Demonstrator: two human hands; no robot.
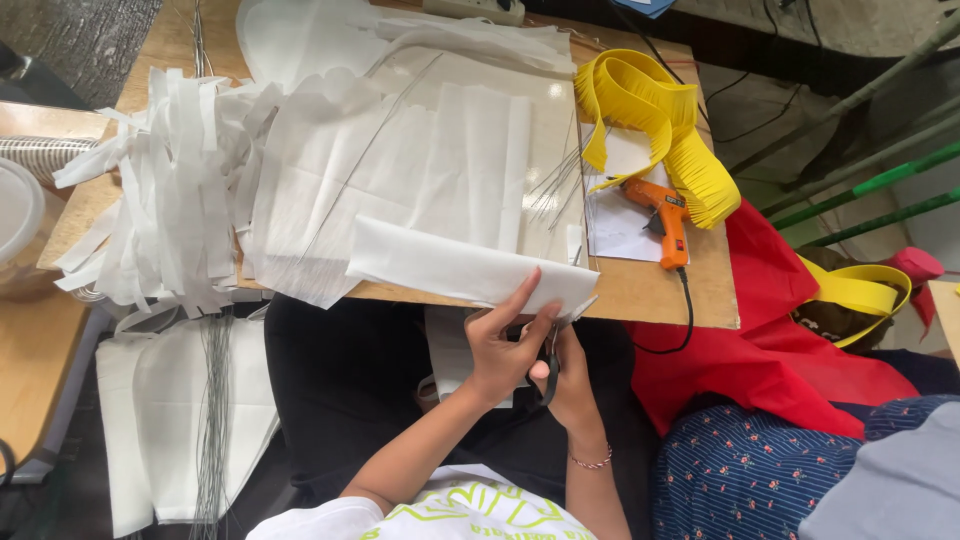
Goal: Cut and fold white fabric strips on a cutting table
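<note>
Head view showed a folded white paper strip (pixel 470 268) lying over the near edge of the wooden board (pixel 640 290), long axis running left to right, just above both hands. The left hand (pixel 505 345) pinched its right end — nearer — while the right hand (pixel 568 380) gripped dark scissors (pixel 550 365) beneath.

Folded white paper sheet (pixel 470 268), lying across table edge, black scissors (pixel 551 368) beneath

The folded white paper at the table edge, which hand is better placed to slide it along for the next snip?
Probably left: the left hand already pinches the folded white paper, while the right hand is wrapped around the scissors.
</note>
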